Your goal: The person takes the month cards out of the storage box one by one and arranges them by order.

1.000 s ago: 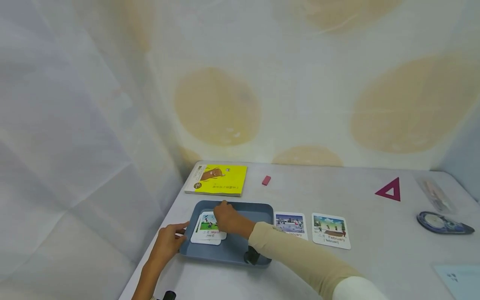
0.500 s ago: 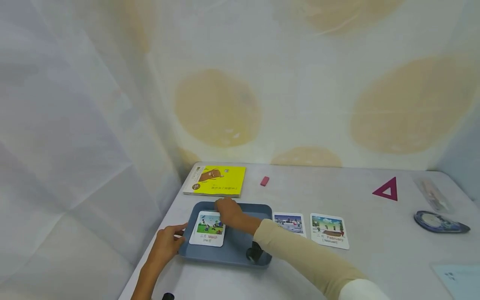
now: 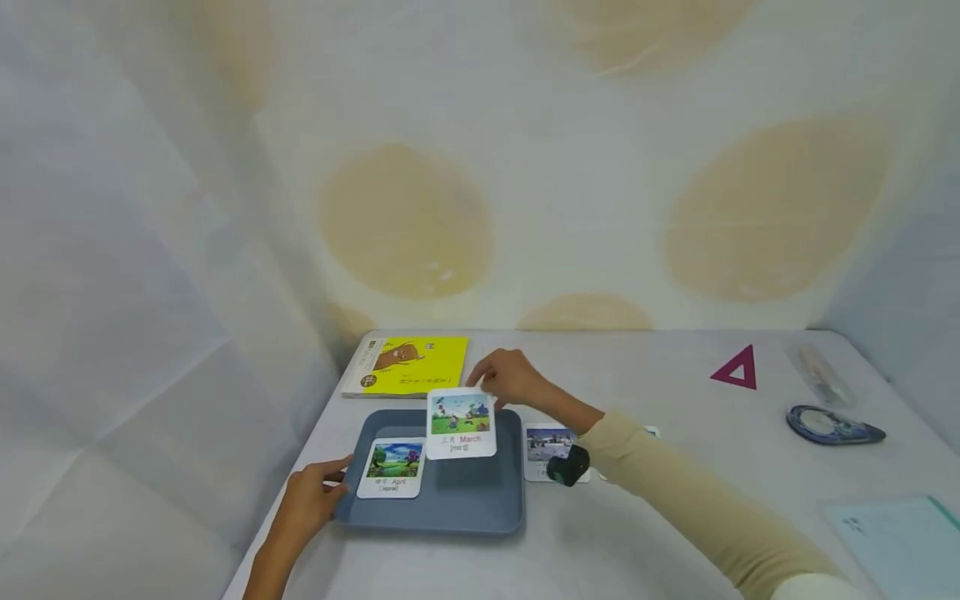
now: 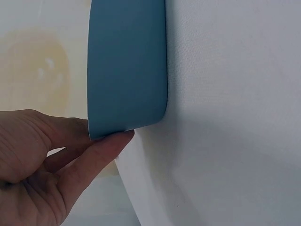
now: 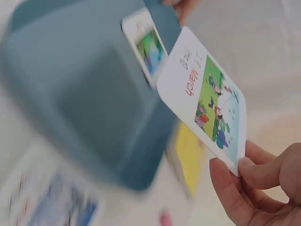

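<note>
white table (image 3: 675, 500), blue tray (image 3: 480, 508), spotted curtain (image 3: 405, 221)

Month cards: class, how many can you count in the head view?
4: March card in the right hand, April card in the tray, January card and a mostly hidden one behind the sleeve.

a child's learning corner: picture cards with month names (image 3: 461, 423), a yellow picture book (image 3: 407, 365) and a set square (image 3: 736, 369) on a white worktop (image 3: 675, 533), draped cloth behind.
</note>
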Tool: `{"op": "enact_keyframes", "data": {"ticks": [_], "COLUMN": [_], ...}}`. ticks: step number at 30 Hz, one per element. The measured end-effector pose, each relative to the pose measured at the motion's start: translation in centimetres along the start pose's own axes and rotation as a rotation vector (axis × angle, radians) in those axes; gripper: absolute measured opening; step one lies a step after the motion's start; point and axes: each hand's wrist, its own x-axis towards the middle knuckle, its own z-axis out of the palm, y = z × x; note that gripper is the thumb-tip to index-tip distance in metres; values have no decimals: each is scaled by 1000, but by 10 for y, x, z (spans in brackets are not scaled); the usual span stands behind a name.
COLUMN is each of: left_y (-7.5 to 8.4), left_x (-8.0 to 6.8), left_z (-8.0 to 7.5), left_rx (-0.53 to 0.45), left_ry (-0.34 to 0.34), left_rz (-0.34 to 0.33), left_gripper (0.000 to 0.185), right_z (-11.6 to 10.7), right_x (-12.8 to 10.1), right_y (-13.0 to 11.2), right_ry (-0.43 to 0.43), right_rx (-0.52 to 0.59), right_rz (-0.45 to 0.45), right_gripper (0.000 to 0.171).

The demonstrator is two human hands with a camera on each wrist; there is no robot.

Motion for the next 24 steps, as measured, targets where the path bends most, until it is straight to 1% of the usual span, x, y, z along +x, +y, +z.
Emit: {"op": "enact_keyframes", "data": {"ticks": [3, 5, 9, 12, 15, 18, 21, 24], "left_y": [-1, -1, 1, 1, 1, 1, 1, 2], "left_x": [1, 1, 2, 2, 3, 3, 2, 2], "left_z": [-1, -2, -2, -2, -3, -3, -2, -3], "left_rx": [-2, 1, 10, 19, 26, 27, 27, 29], "left_ry": [-17, -27, -45, -49, -56, -56, -52, -55], "left_rz": [-9, -11, -1, 8, 7, -3, -9, -12], "left_gripper": [47, 47, 48, 48, 49, 49, 49, 49], "right_z": [-39, -64, -109, -134, -151, -161, -165, -164], "right_x": [-20, -35, -71, -97, -124, -148, -169, -184], "right_y": [23, 42, 85, 116, 145, 171, 192, 204], "right_ry": [47, 82, 140, 157, 150, 128, 101, 76], "right_rx": [-11, -23, -27, -25, -24, -45, -96, -127], "right_rz": [27, 67, 180, 274, 365, 439, 480, 501], "right_gripper": [19, 19, 18, 20, 21, 20, 18, 17]}}
